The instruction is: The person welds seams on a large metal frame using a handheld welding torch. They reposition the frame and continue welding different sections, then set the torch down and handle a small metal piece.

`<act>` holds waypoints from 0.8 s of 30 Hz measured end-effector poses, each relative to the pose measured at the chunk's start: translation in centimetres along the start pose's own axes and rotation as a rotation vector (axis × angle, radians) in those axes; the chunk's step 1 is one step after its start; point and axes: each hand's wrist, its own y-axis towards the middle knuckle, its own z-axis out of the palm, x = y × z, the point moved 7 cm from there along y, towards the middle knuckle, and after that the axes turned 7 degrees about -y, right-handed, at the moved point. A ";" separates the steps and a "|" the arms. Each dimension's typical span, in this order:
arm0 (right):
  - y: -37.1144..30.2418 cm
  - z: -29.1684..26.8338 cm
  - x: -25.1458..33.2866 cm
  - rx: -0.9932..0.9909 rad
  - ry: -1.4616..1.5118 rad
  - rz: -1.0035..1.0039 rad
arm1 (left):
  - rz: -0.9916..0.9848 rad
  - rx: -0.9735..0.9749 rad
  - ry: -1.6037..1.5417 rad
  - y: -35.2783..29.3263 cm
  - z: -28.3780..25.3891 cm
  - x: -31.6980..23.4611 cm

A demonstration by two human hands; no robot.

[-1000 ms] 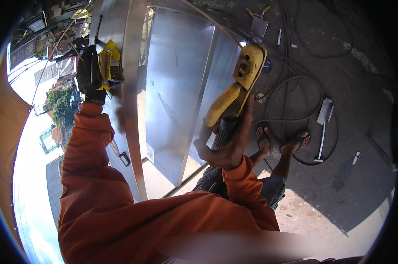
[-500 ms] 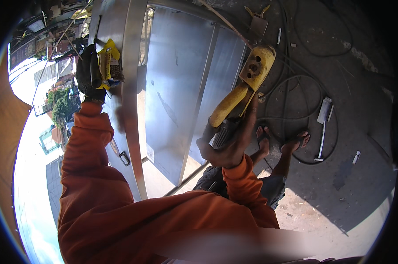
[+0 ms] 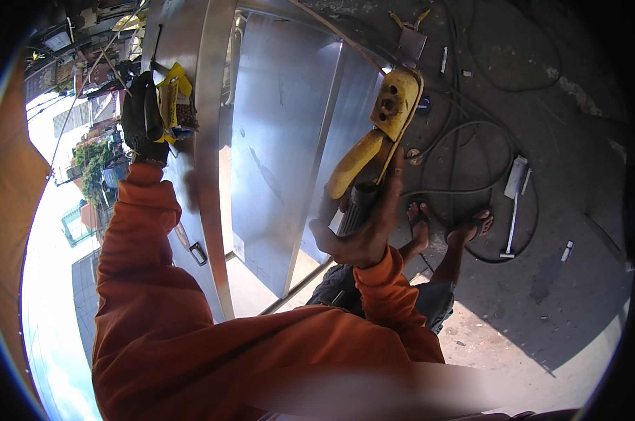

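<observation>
My right hand (image 3: 363,245) is bare and wrapped round the black ribbed handle of a yellow welding electrode holder (image 3: 398,102). A thin welding rod (image 3: 338,31) runs from its head toward the upper left, over the metal work. At the upper left, my left hand (image 3: 136,116) looks dark-gloved and lies by the edge of a silvery metal frame (image 3: 212,161). Beside it are a dark tube-like piece (image 3: 152,119) and a yellow-and-brown packet (image 3: 176,105). The left fingers are too dark to make out.
Shiny metal panels (image 3: 279,119) fill the middle, with a slotted fitting (image 3: 198,253) on the frame. Cables (image 3: 500,137) loop over the dark floor. A light metal piece with a rod (image 3: 512,217) lies there. Two sandalled feet (image 3: 475,226) stand nearby.
My right hand has tilted the electrode holder leftward, and its rod has moved left with it. A small dark-blue object on the floor has come into view behind the holder. My left hand stays put.
</observation>
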 end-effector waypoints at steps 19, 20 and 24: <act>3.4 -2.3 10.2 -0.098 -0.444 -0.061 | -0.084 -0.110 0.469 -0.4 2.5 -2.4; 3.8 -2.6 10.7 -0.096 -0.372 -0.020 | -0.139 -0.120 0.410 -0.5 2.5 -2.2; 6.1 -4.6 12.5 -0.051 -0.298 0.086 | -0.285 -0.083 0.406 -0.9 2.5 -1.6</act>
